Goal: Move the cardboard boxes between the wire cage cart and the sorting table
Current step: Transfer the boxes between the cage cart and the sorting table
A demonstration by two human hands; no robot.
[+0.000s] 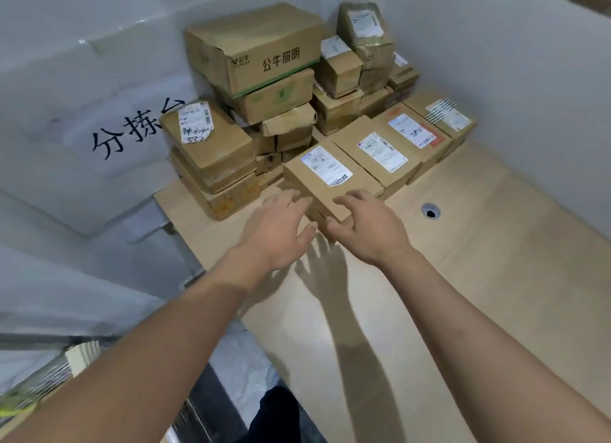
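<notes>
Where the two forearms reach out over the sorting table (479, 277), the left hand (281, 234) and right hand (370, 231) come together at the near end of a flat cardboard box (344, 191). The box is plain brown, low and oblong, set slantwise on the tabletop. It has a white shipping label (325, 165) with barcodes stuck on its upper face. Both hands are spread, fingers apart and only slightly bent. The left is at the box's near left corner and the right lies over its near edge. Neither hand is closed round the box, and whether the fingertips actually press on the cardboard cannot be told. The box is the nearest in a slanting row of similar labelled boxes (380, 154) that touch side by side and run back toward the right wall. Behind them, in the table's far corner, is a tall stack of boxes, topped by a large carton (258, 45) printed with dark characters.
</notes>
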